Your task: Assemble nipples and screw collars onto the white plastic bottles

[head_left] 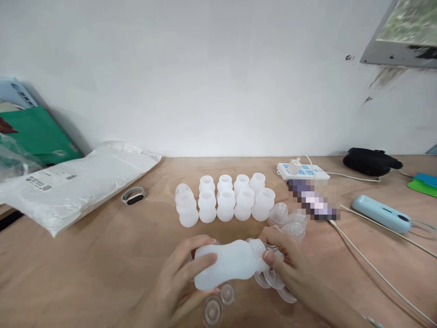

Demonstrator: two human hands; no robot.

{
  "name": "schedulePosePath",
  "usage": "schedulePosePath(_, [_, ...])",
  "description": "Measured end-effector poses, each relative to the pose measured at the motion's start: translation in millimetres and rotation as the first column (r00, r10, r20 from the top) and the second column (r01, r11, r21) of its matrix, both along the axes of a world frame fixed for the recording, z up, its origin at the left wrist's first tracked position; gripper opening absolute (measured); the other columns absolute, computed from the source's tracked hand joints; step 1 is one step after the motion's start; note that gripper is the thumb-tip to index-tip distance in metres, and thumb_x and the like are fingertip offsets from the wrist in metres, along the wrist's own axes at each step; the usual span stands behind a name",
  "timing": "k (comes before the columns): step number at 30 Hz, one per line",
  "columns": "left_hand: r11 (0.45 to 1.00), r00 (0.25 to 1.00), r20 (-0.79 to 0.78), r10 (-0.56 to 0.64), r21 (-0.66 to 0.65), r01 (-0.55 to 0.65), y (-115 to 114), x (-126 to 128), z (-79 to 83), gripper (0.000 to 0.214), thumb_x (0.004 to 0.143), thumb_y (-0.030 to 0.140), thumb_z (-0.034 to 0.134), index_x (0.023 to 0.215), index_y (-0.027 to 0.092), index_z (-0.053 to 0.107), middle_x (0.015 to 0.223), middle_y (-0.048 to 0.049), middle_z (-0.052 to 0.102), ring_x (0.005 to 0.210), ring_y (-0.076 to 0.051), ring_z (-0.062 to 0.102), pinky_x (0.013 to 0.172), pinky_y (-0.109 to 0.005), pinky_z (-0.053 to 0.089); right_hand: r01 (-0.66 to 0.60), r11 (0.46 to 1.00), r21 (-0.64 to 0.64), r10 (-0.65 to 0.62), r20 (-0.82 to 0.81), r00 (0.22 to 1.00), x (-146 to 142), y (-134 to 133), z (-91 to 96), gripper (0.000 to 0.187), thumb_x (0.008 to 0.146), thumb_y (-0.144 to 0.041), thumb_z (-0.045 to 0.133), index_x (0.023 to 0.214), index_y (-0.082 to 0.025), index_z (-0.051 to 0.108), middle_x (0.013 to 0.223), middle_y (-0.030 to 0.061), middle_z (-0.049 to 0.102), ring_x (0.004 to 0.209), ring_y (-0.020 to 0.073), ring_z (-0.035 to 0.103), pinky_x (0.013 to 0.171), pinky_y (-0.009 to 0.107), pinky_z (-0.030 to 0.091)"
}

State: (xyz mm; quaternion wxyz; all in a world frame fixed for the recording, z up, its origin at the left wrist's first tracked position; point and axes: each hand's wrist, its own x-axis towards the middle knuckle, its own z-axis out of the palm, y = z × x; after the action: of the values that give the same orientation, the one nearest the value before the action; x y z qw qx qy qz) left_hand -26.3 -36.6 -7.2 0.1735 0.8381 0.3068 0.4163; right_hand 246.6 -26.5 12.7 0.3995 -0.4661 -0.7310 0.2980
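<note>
A white translucent silicone bottle (232, 263) lies on its side just above the wooden table (102, 255), held between both hands. My left hand (180, 282) grips its wide base. My right hand (290, 264) is closed around its neck end, where a clear cap sits. Under and around the hands lie several clear round caps (218, 303). Behind them stand two rows of upright white silicone bottles (227, 198), with clear nipples (285, 217) at their right end.
A white plastic bag (78, 182) and green packet (37, 134) lie at the left, a wristband (133, 196) beside them. At the right are a power strip (302, 171), a blurred phone (312, 200), cables, a black pouch (370, 161) and a light blue device (380, 214).
</note>
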Motion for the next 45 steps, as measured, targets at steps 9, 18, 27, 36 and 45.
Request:
schedulePosePath(9, [0.926,0.957,0.26,0.128,-0.376,-0.022,-1.7,8.6,14.2,0.034,0.093,0.043,0.068,0.123,0.029,0.062,0.097,-0.0033,0.073,0.079,-0.02,0.073,0.066,-0.023,0.061,-0.114,0.991,0.071,0.116,-0.014,0.993,0.5,-7.4,12.2,0.029,0.085,-0.037,0.074,0.111,-0.029,0.065,0.097,0.0023,0.073,0.083,0.0209,0.069,0.069,0.029,0.054])
schedulePosePath(18, [0.983,0.992,-0.054,0.113,0.148,-0.104,-6.4,-0.8,-6.5,0.066,0.09,0.031,0.074,0.148,0.034,0.044,0.13,-0.0089,0.071,0.106,-0.026,0.075,0.09,-0.032,0.062,-0.094,0.955,-0.283,0.015,-0.269,0.963,-8.6,-3.5,1.9,0.031,0.086,-0.052,0.065,0.082,-0.021,0.062,0.066,0.0,0.061,0.059,0.0163,0.057,0.049,0.025,0.044])
schedulePosePath(27, [0.983,0.987,0.012,0.159,0.087,-0.16,-9.2,-2.2,-10.4,0.067,0.085,0.031,0.08,0.144,0.036,0.048,0.129,-0.0082,0.071,0.106,-0.027,0.075,0.086,-0.034,0.064,-0.155,0.969,-0.19,0.119,-0.19,0.975,-1.9,-1.9,17.1,0.027,0.092,-0.048,0.06,0.095,-0.022,0.066,0.076,0.002,0.067,0.063,0.0162,0.06,0.053,0.025,0.045])
schedulePosePath(36, [0.979,0.945,0.261,0.198,-0.001,-0.205,-13.7,13.7,-7.6,0.046,0.091,0.042,0.072,0.135,0.04,0.055,0.125,-0.0058,0.071,0.105,-0.027,0.072,0.086,-0.038,0.061,0.44,0.725,0.529,-0.584,0.136,0.8,42.8,39.0,14.2,0.02,0.093,-0.036,0.055,0.1,-0.02,0.066,0.095,0.0101,0.074,0.088,0.0277,0.065,0.08,0.041,0.049])
schedulePosePath(45, [0.976,0.989,0.098,0.11,0.176,-0.126,-7.0,-1.4,3.5,0.053,0.089,0.029,0.076,0.137,0.027,0.054,0.124,-0.0103,0.072,0.107,-0.025,0.073,0.083,-0.031,0.063,0.4,0.831,0.386,-0.545,0.423,0.724,54.1,56.2,-1.3,0.027,0.086,-0.036,0.049,0.091,-0.022,0.072,0.086,0.01,0.077,0.093,0.0363,0.067,0.081,0.05,0.045])
